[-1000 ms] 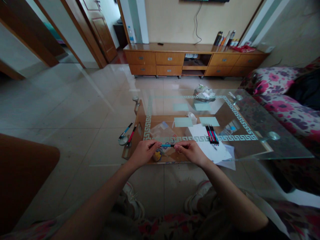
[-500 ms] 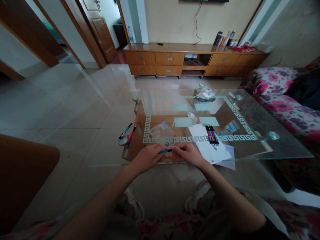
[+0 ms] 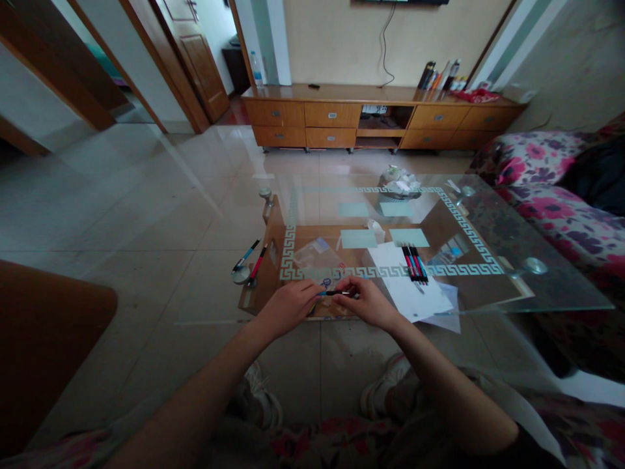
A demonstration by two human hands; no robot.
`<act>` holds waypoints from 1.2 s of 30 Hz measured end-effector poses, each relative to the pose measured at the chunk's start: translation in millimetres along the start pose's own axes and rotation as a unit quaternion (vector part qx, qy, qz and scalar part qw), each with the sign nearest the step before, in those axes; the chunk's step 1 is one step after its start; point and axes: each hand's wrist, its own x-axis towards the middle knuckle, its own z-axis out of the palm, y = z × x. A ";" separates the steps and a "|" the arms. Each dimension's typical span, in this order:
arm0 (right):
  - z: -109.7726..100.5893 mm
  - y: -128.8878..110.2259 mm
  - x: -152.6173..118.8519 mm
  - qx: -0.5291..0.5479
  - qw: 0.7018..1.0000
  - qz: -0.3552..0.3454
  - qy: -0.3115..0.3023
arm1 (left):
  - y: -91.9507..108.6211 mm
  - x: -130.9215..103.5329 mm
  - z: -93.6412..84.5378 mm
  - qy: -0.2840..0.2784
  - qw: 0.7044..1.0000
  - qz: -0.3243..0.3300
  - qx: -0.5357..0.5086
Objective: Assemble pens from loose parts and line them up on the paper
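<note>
A blue and black pen (image 3: pixel 333 293) lies level between my hands above the near edge of the glass table (image 3: pixel 561 286). My left hand (image 3: pixel 294 303) is closed round its blue end. At the other end, the fingertips of my right hand (image 3: pixel 364 299) pinch the pen's tip. Several red, blue and black pens (image 3: pixel 415 264) lie side by side on white paper (image 3: pixel 405 293) to the right. Two more pens, a blue one (image 3: pixel 245 256) and a red one (image 3: pixel 258 264), rest at the table's left end.
A clear plastic bag (image 3: pixel 317 255) lies beyond my hands. A filled basket (image 3: pixel 399 182) stands at the table's far side. Under the glass is a bottle (image 3: pixel 449 253). A floral sofa (image 3: pixel 541 156) is at right, a wooden cabinet (image 3: pixel 332 117) along the wall.
My right hand has shifted slightly right along the pen, with its fingers now more bent. More of the pen's black part and its tip show between my hands.
</note>
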 end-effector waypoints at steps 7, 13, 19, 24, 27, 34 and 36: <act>-5.5 2.0 -0.9 -0.052 0.997 0.029 -0.047 | -2.2 -0.2 -0.6 0.013 1.000 -0.004 0.008; -3.1 1.5 0.3 -0.014 1.000 0.006 0.009 | -1.8 -0.4 -1.0 0.016 1.000 -0.012 0.009; -5.2 5.2 0.0 -0.039 0.998 0.025 -0.041 | -1.1 -0.3 -1.6 0.009 1.000 -0.005 0.018; -4.1 8.4 2.1 0.011 0.999 -0.011 0.033 | -2.3 -0.4 -0.5 0.018 1.000 -0.016 0.018; -3.2 10.6 3.2 0.034 0.999 -0.007 0.041 | -2.2 -0.1 -0.2 0.014 0.999 -0.018 0.022; -2.9 4.9 5.9 0.172 0.984 0.015 0.040 | -0.9 -0.8 -2.2 0.009 0.998 -0.029 0.062; -4.0 1.6 5.6 0.212 0.975 0.035 0.054 | -0.6 -1.0 -2.7 0.011 0.998 -0.032 0.056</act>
